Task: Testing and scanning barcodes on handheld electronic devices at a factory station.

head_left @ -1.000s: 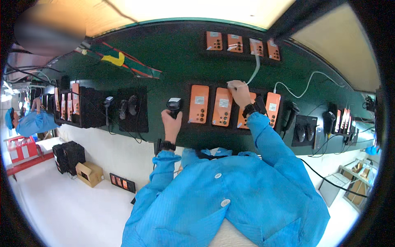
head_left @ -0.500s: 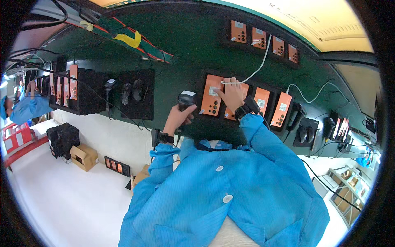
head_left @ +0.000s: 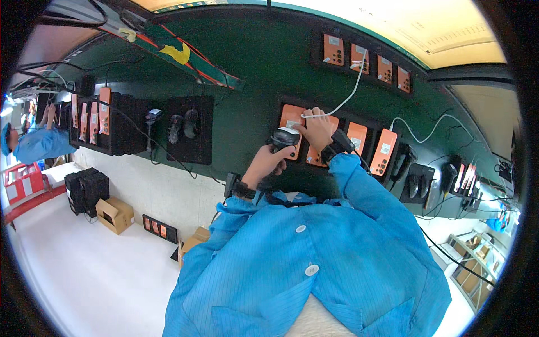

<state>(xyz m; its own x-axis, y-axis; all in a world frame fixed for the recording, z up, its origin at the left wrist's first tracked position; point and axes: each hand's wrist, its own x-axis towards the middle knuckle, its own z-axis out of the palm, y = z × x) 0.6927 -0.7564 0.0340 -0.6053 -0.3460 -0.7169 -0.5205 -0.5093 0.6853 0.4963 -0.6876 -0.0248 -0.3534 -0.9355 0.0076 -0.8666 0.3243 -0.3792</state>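
Observation:
My left hand (head_left: 266, 163) is closed around a black handheld scanner (head_left: 286, 138), its head over the near part of an orange phone (head_left: 291, 114). That phone lies face down at the left end of a row in a black tray, a white label on its back. Beside its far right corner, my right hand (head_left: 316, 130) is closed at the end of a white cable (head_left: 355, 90); the fingers partly hide the grip. The hand also covers part of a second orange phone (head_left: 314, 156). Two more phones, a third (head_left: 356, 138) and a fourth (head_left: 384, 151), lie to the right.
Beyond, another black tray holds several orange phones (head_left: 333, 49) under a bright screen (head_left: 404, 25). At left are a black mat (head_left: 190, 143) with dark devices and a black rack with upright phones (head_left: 105, 111). Loose cables hang at the table's near edge. A cardboard box (head_left: 115, 215) stands below left.
My left hand has brought the scanner to the right, from beside the first phone to over its near part. My right hand stays by the cable end. The view has shifted slightly.

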